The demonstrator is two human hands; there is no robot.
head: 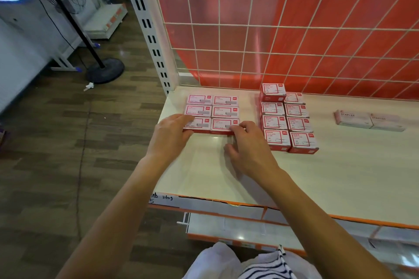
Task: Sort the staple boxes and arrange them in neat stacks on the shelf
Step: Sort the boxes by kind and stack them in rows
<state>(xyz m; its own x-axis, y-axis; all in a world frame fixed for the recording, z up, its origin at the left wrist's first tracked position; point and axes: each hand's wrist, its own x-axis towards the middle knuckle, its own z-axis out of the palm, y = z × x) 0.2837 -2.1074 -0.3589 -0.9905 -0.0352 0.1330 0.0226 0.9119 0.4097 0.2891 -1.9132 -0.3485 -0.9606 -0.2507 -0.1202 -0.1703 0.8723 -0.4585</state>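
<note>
Several flat red-and-white staple boxes (213, 112) lie in a tidy two-column block at the left of the cream shelf (204, 176). My left hand (170, 133) lies with straight fingers on the front-left box of that block. My right hand (246, 149) touches the front-right box (224, 125) with curled fingertips at its near right corner. To the right, taller red-and-white boxes (286, 120) stand in two columns, one box stacked on the back-left one. Two pale pink boxes (369, 121) marked STAPLES lie side by side further right.
A red panel behind a white wire grid (283, 29) backs the shelf. A slotted white upright (149, 29) stands at the shelf's left rear corner. A lower shelf (238, 226) shows beneath the orange front edge. A black stand (105, 70) rests on the wooden floor to the left.
</note>
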